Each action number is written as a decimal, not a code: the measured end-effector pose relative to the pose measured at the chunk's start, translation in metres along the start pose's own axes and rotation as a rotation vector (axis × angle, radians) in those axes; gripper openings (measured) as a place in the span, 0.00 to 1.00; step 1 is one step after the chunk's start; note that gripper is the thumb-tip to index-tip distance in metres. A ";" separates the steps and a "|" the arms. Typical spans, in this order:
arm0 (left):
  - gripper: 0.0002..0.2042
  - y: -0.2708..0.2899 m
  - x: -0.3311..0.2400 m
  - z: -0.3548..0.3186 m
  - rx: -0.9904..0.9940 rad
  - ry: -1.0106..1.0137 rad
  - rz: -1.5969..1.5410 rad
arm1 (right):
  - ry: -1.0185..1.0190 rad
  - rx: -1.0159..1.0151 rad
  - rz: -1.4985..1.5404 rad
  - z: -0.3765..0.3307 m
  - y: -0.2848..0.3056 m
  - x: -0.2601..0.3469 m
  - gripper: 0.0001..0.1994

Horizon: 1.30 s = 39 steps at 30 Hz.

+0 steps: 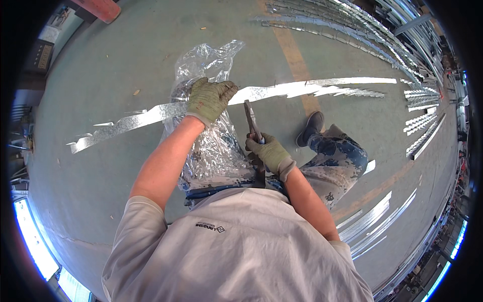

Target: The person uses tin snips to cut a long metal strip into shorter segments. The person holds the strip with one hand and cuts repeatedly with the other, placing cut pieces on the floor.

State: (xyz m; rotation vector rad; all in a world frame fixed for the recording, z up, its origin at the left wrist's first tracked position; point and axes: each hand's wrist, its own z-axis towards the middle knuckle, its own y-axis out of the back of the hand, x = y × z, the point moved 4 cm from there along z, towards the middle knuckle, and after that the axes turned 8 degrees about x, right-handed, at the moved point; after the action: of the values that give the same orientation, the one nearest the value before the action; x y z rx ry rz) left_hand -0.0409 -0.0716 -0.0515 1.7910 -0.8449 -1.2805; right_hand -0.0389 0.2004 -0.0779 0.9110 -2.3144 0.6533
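A long, shiny sheet-metal strip (pixel 163 112) with notched, jagged edges lies across in front of me. My left hand (pixel 207 99), in a green work glove, is closed around the strip left of its middle. In my right hand (pixel 271 153), gloved alike, is a pair of dark metal snips (pixel 251 117). Their jaws point up and away, close to the strip's near edge; I cannot tell if they touch it. Below the strip, crinkled clear plastic sheeting (pixel 209 151) covers my left leg, and more of it spreads beyond my left hand.
Several long metal strips (pixel 327 35) lie on the floor at the far right. Shorter notched pieces (pixel 421 121) are grouped at the right, and flat strips (pixel 372 216) lie nearer. My right shoe (pixel 311 128) rests beside the yellow floor line (pixel 293 58). A red cylinder (pixel 103 9) is at the far left.
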 end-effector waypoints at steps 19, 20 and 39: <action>0.23 0.010 -0.016 -0.009 -0.037 0.014 0.067 | 0.013 0.744 0.934 0.000 -0.013 -0.013 0.17; 0.24 0.012 -0.017 -0.010 -0.026 0.016 0.034 | 0.028 0.867 1.041 0.000 -0.013 -0.014 0.18; 0.24 -0.005 0.009 0.008 -0.110 -0.081 -0.014 | 0.049 0.534 0.678 -0.004 -0.015 -0.010 0.15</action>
State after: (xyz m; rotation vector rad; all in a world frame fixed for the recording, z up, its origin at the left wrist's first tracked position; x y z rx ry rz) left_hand -0.0456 -0.0781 -0.0610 1.6712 -0.7917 -1.3894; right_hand -0.0200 0.1975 -0.0782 0.2708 -2.4315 1.6041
